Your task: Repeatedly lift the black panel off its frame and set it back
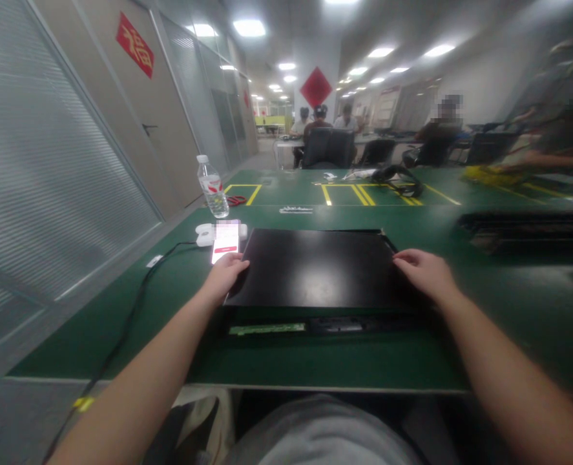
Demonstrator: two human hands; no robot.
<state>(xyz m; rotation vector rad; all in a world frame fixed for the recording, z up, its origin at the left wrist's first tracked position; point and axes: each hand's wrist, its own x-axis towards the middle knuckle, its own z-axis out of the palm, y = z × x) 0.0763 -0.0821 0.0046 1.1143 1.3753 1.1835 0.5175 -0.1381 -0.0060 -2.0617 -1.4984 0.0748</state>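
Observation:
Between my hands is a flat black screen panel, its glossy face up and reflecting a ceiling light. My left hand grips its left edge, thumb along the top and fingers out of sight behind. At the right edge, my right hand pinches the panel near its far corner. Along the near side of the panel, a dark strip with a green circuit board shows just above the green table. Whether the panel rests on anything beneath I cannot tell.
A lit phone lies beside my left hand, near a white power strip with a black cable. Behind them stands a water bottle. Dark stacked parts lie at right. A headset-like black item lies farther back; people sit beyond.

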